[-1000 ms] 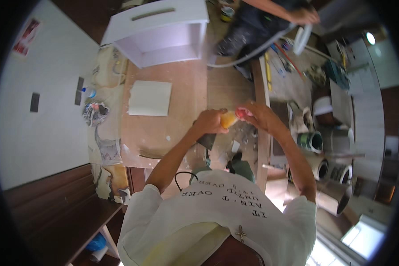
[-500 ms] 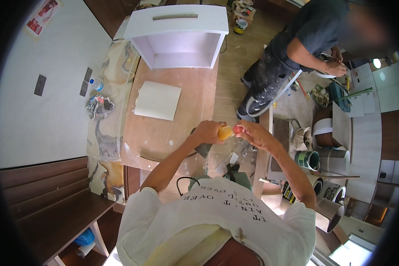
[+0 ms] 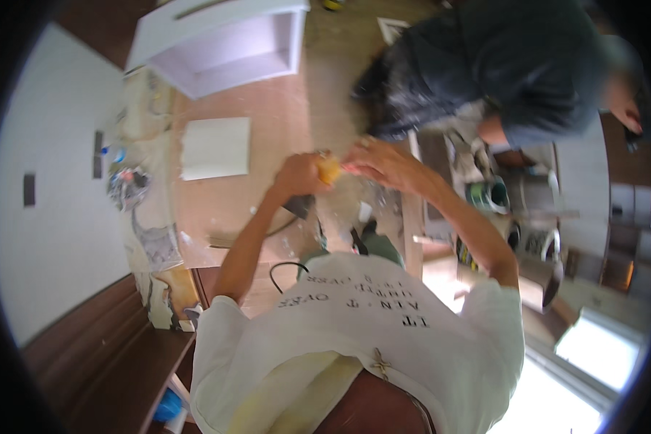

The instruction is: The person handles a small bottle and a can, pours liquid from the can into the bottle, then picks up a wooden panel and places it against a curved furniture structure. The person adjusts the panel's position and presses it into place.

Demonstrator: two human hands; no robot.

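My left hand (image 3: 299, 173) is closed round a small yellow-orange bottle (image 3: 329, 171), held above the right edge of the wooden tabletop (image 3: 282, 108). Fingers of my right hand (image 3: 387, 165) pinch a red cap (image 3: 349, 168) at the bottle's right end; blur hides whether the cap is on or off it. Below my left hand shows a dark flat blade (image 3: 299, 205), like a scraper's. A blank off-white sheet (image 3: 215, 148) lies on the tabletop to the left.
A white drawer unit (image 3: 228, 54) stands at the far end of the tabletop. A co-worker in dark clothes (image 3: 477, 69) bends over at the far right. Buckets, including a green one (image 3: 487, 194), stand on the right. A crumpled bundle (image 3: 129, 186) lies by the left wall.
The whole view has shifted, with the tabletop now further left. The co-worker has moved nearer and bent to the right. My hands still hold the bottle and cap close together.
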